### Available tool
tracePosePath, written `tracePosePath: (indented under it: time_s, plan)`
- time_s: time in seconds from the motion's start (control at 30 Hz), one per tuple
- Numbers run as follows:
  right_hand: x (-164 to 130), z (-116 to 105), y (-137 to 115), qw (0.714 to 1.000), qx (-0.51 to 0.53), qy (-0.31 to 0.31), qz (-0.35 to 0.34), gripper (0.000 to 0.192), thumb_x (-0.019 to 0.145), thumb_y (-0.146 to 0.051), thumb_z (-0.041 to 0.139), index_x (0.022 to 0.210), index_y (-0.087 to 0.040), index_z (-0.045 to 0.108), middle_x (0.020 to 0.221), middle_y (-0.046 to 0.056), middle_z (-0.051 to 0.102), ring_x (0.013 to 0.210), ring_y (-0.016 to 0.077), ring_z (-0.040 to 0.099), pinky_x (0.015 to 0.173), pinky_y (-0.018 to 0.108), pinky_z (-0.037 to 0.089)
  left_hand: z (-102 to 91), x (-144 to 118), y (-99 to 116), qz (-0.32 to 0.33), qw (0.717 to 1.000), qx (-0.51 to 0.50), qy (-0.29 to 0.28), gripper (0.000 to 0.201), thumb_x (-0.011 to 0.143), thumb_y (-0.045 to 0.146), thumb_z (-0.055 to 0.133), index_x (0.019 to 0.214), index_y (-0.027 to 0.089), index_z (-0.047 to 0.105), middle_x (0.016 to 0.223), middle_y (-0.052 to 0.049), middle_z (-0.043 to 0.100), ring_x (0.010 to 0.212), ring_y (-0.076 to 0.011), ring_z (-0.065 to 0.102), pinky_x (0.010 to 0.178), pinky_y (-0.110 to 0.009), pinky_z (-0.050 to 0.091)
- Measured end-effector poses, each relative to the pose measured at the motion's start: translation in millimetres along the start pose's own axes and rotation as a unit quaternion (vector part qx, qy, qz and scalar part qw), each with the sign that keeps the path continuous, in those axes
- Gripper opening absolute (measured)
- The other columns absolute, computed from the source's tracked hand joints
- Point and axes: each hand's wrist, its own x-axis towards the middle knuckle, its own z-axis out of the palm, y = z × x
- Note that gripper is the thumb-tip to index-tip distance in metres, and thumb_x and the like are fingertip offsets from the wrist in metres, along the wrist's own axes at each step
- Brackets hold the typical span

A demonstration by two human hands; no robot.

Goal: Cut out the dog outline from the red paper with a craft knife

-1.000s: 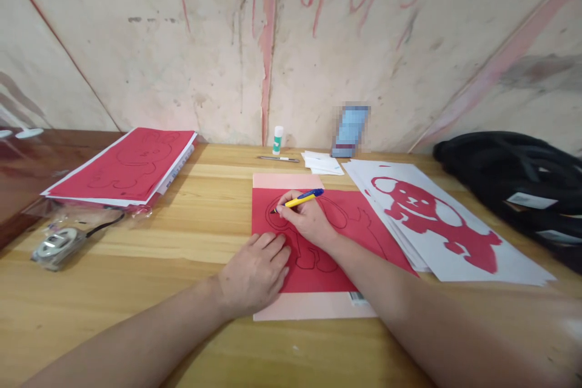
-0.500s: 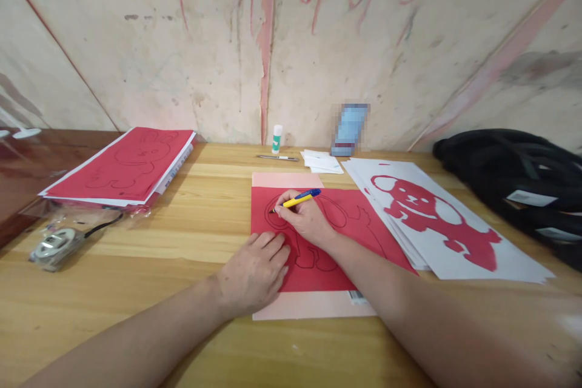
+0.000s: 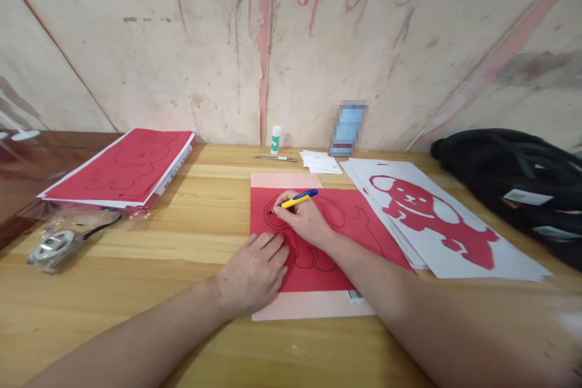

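Note:
A red paper sheet [image 3: 354, 227] with a black outline drawing lies on a pink mat [image 3: 291, 180] in the middle of the wooden table. My right hand [image 3: 305, 221] grips a yellow and blue pen [image 3: 296, 198], its tip on the drawn outline near the sheet's upper left. My left hand [image 3: 252, 273] rests flat, fingers together, pressing on the sheet's lower left corner. Part of the drawing is hidden under my right hand.
A stack of red and white sheets [image 3: 122, 165] lies at the far left, a small device with a cord [image 3: 53, 247] in front of it. White sheets bearing a red cut-out figure [image 3: 431, 212] lie right. A glue stick [image 3: 275, 139], pen [image 3: 277, 158], folded papers [image 3: 321, 162] and black bag [image 3: 513, 176] stand behind.
My right hand and the pen have crept slightly left and up along the outline. My left hand has stayed in place.

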Motion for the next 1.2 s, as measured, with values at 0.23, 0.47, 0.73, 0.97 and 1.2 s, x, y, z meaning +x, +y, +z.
tracePosePath:
  time_s: [0.23,0.47,0.73,0.97,1.2]
  plan:
    - [0.0,-0.4,-1.5,1.000,-0.016,-0.008,0.001,0.008,0.078,-0.027,0.057,0.078,-0.019,0.056,0.074,0.001,0.062,0.070,0.0153,0.055,0.067,0.029,0.043,-1.4,0.4,1.4,-0.003,1.000,-0.006,-0.001,0.029,0.092,0.021,0.040,0.110,0.011,0.060,0.111,-0.016,0.064,0.099,-0.0272,0.057,0.080,-0.044,0.051]
    - [0.4,-0.4,-0.2,1.000,-0.010,-0.010,0.001,0.009,0.078,-0.027,0.057,0.077,-0.019,0.056,0.074,0.001,0.061,0.069,0.0145,0.054,0.068,0.029,0.042,-7.9,0.6,-15.1,-0.038,0.999,0.014,-0.003,0.025,0.092,0.016,0.038,0.097,0.011,0.062,0.100,-0.014,0.065,0.093,-0.0264,0.058,0.081,-0.042,0.051]
    - [0.6,-0.4,-5.8,1.000,-0.020,-0.013,0.002,0.008,0.078,-0.027,0.056,0.075,-0.019,0.055,0.072,0.000,0.060,0.068,0.0144,0.054,0.067,0.029,0.042,-8.4,-1.1,-24.0,-0.059,0.998,0.020,-0.007,0.024,0.091,0.015,0.038,0.095,0.012,0.061,0.101,-0.015,0.063,0.095,-0.0275,0.057,0.082,-0.045,0.051]
    - [0.5,-0.6,-6.6,1.000,-0.013,-0.013,0.002,0.009,0.078,-0.028,0.056,0.075,-0.020,0.054,0.072,0.000,0.059,0.068,0.0141,0.054,0.067,0.028,0.043,-9.4,0.2,-26.5,-0.073,0.997,-0.005,-0.001,0.023,0.090,0.014,0.040,0.098,0.014,0.062,0.100,-0.013,0.064,0.097,-0.0255,0.058,0.085,-0.042,0.051]
    - [0.1,-0.5,-6.9,1.000,-0.010,-0.016,0.013,0.011,0.077,-0.029,0.056,0.073,-0.020,0.053,0.071,0.000,0.059,0.069,0.0148,0.054,0.065,0.028,0.043,-9.2,-0.2,-28.3,-0.070,0.997,-0.015,0.009,0.025,0.090,0.014,0.039,0.096,0.013,0.063,0.101,-0.014,0.065,0.096,-0.0261,0.058,0.085,-0.043,0.052]
